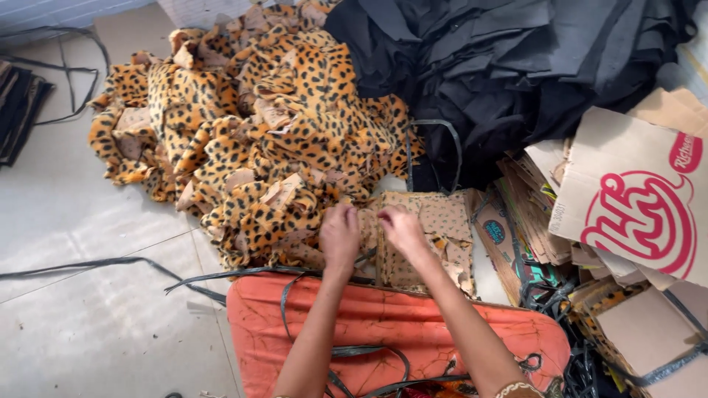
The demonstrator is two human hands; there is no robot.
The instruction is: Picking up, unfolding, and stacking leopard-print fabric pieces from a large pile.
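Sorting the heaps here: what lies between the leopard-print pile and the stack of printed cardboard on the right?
In the head view, a black fabric heap fills the upper gap; lower down lies a tan spotted stack, touched by both hands, left and right.

1. My left hand (340, 237) and right hand (402, 230) show only their backs; I can't see the fingertips or what they pinch.
2. The black fabric pile (509, 66) runs off the top edge.
3. The printed cardboard box (638, 195) is cut by the right edge.
4. The orange cushion (383, 324) leaves the bottom.
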